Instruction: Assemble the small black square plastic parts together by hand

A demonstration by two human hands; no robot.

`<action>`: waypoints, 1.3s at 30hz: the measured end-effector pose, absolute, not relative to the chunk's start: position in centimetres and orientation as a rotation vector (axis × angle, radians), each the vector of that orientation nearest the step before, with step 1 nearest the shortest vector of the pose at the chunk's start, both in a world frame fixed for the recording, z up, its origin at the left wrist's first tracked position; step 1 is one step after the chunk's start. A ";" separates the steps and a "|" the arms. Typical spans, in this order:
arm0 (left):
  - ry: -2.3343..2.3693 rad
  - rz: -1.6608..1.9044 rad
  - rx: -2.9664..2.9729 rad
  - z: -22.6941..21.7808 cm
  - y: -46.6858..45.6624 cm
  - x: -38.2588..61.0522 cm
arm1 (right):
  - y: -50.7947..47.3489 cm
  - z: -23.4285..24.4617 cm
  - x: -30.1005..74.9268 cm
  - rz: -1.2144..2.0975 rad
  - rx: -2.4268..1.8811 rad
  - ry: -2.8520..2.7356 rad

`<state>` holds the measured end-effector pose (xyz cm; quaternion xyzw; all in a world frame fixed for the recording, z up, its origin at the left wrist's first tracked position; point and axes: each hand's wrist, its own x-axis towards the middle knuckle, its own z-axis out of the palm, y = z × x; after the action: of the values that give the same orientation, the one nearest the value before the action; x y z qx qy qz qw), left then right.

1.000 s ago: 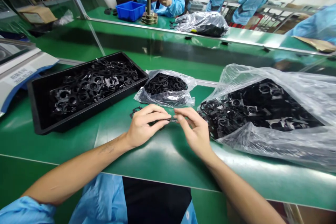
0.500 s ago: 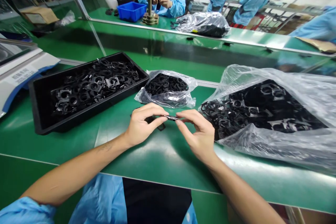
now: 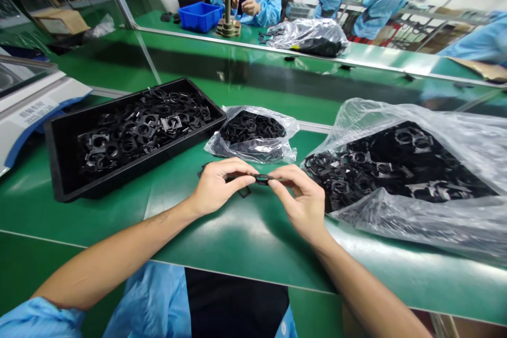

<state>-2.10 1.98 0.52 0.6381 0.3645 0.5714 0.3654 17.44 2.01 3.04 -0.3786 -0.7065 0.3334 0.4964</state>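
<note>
My left hand (image 3: 217,187) and my right hand (image 3: 303,200) meet over the green bench, fingertips pinched from both sides on one small black plastic part (image 3: 262,178). Under the left fingers a few more black parts (image 3: 242,191) lie on the bench. A black tray (image 3: 59,169) with several black square frames sits to the left. A small clear bag of black rings (image 3: 251,134) lies just beyond my hands. A large clear bag of black frames (image 3: 396,169) lies open to the right, close to my right hand.
A white and blue machine (image 3: 27,111) stands at the far left. Beyond a glass divider (image 3: 130,10), other people in blue coats sit at a second green bench with a blue bin (image 3: 200,15), a press stand (image 3: 228,24) and another bag of parts (image 3: 307,36).
My hands have shifted slightly, the right fingers curling closer onto the small black part; both keep their pinch on it. The tray and the bags have stayed put.
</note>
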 end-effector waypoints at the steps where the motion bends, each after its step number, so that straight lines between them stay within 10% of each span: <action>1: 0.947 1.443 1.583 0.4 2.0 -2.0 | 2.0 3.0 17.4 0.858 -0.937 -1.682; 39: 0.809 1.303 1.458 0.2 1.8 -1.8 | 2.1 3.3 16.8 1.395 -0.948 -1.458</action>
<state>-1.81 1.84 0.23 0.6005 0.3330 0.5367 0.4903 16.83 2.14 3.32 -0.3818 -0.5872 0.5618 0.4402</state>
